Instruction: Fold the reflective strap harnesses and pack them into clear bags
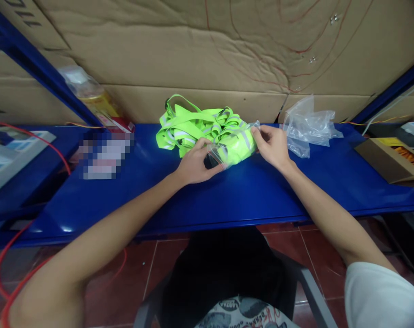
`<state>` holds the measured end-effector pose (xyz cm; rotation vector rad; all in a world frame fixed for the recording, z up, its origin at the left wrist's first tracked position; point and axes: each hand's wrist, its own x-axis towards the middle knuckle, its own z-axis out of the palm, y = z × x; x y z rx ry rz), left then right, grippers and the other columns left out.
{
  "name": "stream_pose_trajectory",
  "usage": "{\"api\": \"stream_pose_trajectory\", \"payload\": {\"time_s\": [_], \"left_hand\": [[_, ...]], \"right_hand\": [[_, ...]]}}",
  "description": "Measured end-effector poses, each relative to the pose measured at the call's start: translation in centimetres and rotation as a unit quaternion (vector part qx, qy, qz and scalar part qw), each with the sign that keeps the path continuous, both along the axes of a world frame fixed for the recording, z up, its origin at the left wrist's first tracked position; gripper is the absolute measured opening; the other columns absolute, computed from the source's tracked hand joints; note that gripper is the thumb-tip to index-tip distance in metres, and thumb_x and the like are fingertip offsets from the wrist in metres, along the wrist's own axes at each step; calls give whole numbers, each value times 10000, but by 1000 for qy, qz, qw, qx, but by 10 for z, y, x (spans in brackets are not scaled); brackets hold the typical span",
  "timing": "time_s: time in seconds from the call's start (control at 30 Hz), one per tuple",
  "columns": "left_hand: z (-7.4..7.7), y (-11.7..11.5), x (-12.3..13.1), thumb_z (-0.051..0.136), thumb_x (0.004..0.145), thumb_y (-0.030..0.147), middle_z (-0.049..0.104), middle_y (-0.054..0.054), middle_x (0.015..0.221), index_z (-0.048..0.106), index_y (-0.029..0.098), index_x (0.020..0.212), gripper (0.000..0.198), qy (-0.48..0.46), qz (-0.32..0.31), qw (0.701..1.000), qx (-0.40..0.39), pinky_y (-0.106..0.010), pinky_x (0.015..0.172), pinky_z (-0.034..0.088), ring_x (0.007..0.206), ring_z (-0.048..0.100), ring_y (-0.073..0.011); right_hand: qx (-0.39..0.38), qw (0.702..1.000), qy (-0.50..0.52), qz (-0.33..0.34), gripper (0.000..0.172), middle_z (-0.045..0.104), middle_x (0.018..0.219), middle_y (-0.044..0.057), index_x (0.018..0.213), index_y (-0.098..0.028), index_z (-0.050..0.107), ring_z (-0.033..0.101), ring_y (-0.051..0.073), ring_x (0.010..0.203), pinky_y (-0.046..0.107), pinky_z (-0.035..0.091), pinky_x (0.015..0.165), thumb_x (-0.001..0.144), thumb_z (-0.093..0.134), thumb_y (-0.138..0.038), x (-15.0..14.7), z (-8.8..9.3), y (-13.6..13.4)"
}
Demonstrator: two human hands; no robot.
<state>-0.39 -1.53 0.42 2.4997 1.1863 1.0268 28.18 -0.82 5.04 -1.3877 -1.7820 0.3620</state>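
Between my hands is a clear plastic bag (239,145) with a folded neon-green reflective strap inside and a dark piece at its left end. My left hand (197,163) grips that left end, thumb below and fingers above. At the bag's upper right corner, my right hand (271,145) pinches the plastic between thumb and fingers. Just behind the bag lies a loose pile of neon-green reflective straps (189,125) with grey stripes and black buckles. To the right of my right hand sit crumpled clear plastic bags (309,125).
A blue metal shelf (193,205) carries everything, backed by cardboard (179,54). A bottle (90,93) stands at the back left, near a blurred-out patch. On the right is an open cardboard box (387,159). A red hose (8,273) hangs at the left.
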Motion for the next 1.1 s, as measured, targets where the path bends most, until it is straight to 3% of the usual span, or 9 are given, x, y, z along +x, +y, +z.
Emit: {"api": "stream_pose_trajectory", "payload": {"time_s": [0.1, 0.3, 0.4, 0.53, 0.67, 0.87, 1.0, 1.1], "left_hand": [[-1, 0, 2, 740, 901, 756, 661, -90, 1278, 714, 240, 1209, 602, -7, 1, 1000, 4, -413, 820, 637, 912, 700, -221], [1, 4, 2, 765, 902, 729, 698, -80, 1168, 735, 214, 1067, 542, -45, 21, 995, 88, -353, 750, 611, 866, 685, -193], [5, 5, 2, 802, 907, 667, 732, -79, 1177, 762, 221, 946, 450, -83, 15, 990, 109, -369, 829, 634, 955, 716, -213], [9, 3, 6, 818, 932, 581, 767, -65, 1184, 795, 234, 860, 355, -138, 0, 985, 102, -407, 933, 654, 1038, 744, -220], [18, -2, 12, 820, 942, 558, 795, -81, 1186, 809, 228, 812, 355, -218, -30, 973, 75, -427, 957, 669, 1066, 770, -229], [31, -4, 15, 859, 884, 612, 798, -53, 900, 837, 207, 816, 411, -332, -44, 940, -66, -276, 555, 662, 671, 683, -129], [34, 2, 3, 897, 828, 639, 635, 11, 628, 727, 191, 626, 520, -354, -20, 933, -60, -260, 528, 659, 532, 579, -92], [37, 10, -11, 877, 854, 640, 559, 31, 555, 649, 201, 566, 573, -359, 38, 933, -13, -268, 522, 632, 514, 572, -104]], "right_hand": [[51, 998, 44, 10, 649, 611, 679, 38, 777, -238, 656, 660, 222, 707, 347, 507, 620, 1013, 515, -826, -2, -3, -2], [95, 984, 143, 56, 605, 600, 645, 6, 772, -233, 646, 622, 169, 566, 326, 495, 545, 1041, 539, -765, -11, -10, 0], [105, 976, 181, 58, 585, 610, 686, 10, 832, -239, 694, 628, 176, 587, 333, 523, 533, 1029, 548, -771, -13, -7, 3], [114, 974, 194, 24, 602, 566, 649, 15, 823, -248, 703, 606, 192, 596, 341, 493, 525, 1009, 551, -801, -2, 5, 8], [166, 960, 220, -50, 622, 446, 583, -27, 756, -254, 630, 434, 151, 509, 327, 382, 518, 947, 610, -845, 13, 12, 19], [168, 954, 242, -59, 636, 367, 642, -41, 782, -280, 490, 415, 167, 559, 328, 354, 562, 961, 494, -891, 17, 6, 36], [235, 928, 264, -117, 590, 313, 645, -61, 764, -305, 431, 281, 145, 536, 339, 275, 530, 918, 563, -859, 42, 12, 46], [248, 887, 346, -179, 473, 383, 646, -70, 824, -328, 394, 388, 129, 456, 344, 301, 479, 926, 580, -750, 74, 22, 57]]}}
